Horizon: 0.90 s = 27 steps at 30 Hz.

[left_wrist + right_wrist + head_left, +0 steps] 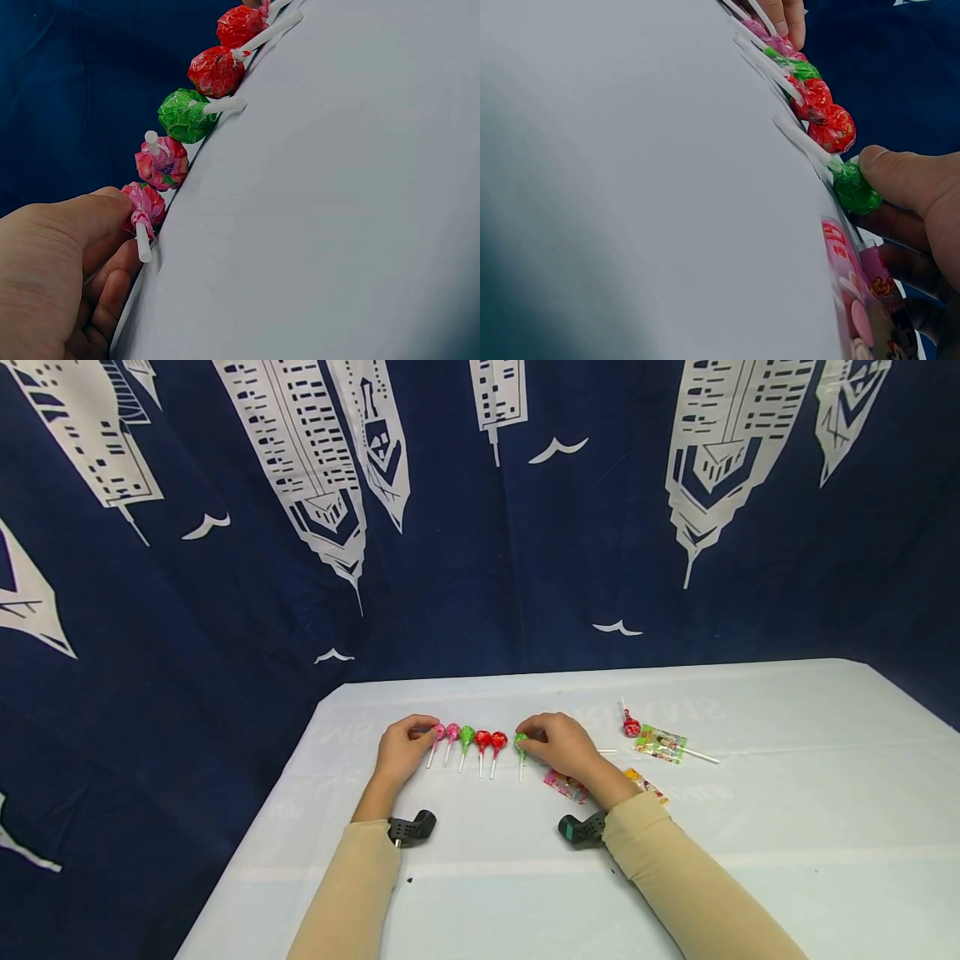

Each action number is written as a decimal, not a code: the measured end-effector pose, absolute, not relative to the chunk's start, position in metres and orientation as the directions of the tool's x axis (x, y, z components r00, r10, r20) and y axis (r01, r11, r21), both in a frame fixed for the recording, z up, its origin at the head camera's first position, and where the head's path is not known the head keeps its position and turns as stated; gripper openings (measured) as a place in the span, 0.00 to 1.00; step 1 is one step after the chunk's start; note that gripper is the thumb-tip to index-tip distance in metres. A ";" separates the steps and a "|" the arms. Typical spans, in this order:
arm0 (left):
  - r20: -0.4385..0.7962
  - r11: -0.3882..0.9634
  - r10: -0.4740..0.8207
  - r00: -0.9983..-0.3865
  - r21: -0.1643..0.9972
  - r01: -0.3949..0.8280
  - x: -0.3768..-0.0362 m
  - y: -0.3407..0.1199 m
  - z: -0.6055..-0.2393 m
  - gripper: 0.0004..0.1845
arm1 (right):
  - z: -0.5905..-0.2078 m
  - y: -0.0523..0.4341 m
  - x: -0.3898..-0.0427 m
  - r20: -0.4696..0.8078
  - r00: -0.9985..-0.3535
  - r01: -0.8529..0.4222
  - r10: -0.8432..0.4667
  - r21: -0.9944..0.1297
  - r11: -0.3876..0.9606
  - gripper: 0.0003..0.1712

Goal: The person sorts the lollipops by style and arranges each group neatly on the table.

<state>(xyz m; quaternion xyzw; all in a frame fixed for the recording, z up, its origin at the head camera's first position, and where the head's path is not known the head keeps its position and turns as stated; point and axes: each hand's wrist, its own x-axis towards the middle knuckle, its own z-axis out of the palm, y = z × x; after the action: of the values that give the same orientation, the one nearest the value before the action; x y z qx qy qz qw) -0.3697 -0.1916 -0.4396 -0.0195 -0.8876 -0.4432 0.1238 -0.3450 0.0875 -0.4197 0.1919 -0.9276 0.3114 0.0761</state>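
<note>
On the white table, a row of wrapped lollipops lies side by side with sticks toward the person. My left hand (403, 747) pinches the head of the pink lollipop (144, 206) at the row's left end. Beside it lie another pink lollipop (163, 163), a green lollipop (186, 116) and two red lollipops (483, 739). My right hand (561, 743) pinches a second green lollipop (856, 187) by its head, a small gap to the right of the red ones. Its stick points the same way as the others.
A pink candy packet (564, 785) and a yellow one (647, 785) lie by the right forearm. Further right are a red lollipop (632, 727) and a green packet (660, 743) with a white stick beside it. A dark blue patterned curtain (465, 568) hangs behind the table (810, 827).
</note>
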 end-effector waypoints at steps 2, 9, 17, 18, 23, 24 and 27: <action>0.237 0.607 -0.075 -0.969 0.782 0.144 -0.369 -0.191 -0.439 0.09 | -0.420 0.087 -0.345 0.274 -0.912 -0.410 -0.307 -0.546 0.731 0.13; 0.231 0.605 -0.078 -0.970 0.784 0.138 -0.370 -0.191 -0.440 0.09 | -0.422 0.084 -0.346 0.298 -0.909 -0.411 -0.292 -0.514 0.753 0.13; 0.242 0.614 -0.073 -0.968 0.776 0.147 -0.370 -0.192 -0.439 0.09 | -0.425 0.082 -0.347 0.308 -0.910 -0.404 -0.277 -0.515 0.756 0.12; 0.239 0.613 -0.073 -0.968 0.776 0.146 -0.369 -0.192 -0.439 0.09 | -0.425 0.082 -0.347 0.307 -0.911 -0.403 -0.276 -0.516 0.756 0.13; 0.235 0.615 -0.073 -0.969 0.776 0.142 -0.367 -0.191 -0.437 0.10 | -0.426 0.080 -0.347 0.313 -0.911 -0.403 -0.270 -0.525 0.750 0.13; 0.235 0.614 -0.073 -0.969 0.777 0.142 -0.367 -0.191 -0.437 0.10 | -0.426 0.080 -0.347 0.315 -0.910 -0.404 -0.271 -0.523 0.750 0.13; 0.232 0.617 -0.071 -0.970 0.775 0.140 -0.368 -0.190 -0.437 0.10 | -0.427 0.080 -0.348 0.320 -0.908 -0.406 -0.270 -0.520 0.751 0.13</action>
<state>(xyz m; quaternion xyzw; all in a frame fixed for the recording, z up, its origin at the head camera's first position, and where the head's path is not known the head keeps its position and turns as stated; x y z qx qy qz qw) -0.3675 -0.1905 -0.4374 -0.0195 -0.8909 -0.4374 0.1207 -0.3479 0.0797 -0.4265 0.1819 -0.9290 0.3020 0.1129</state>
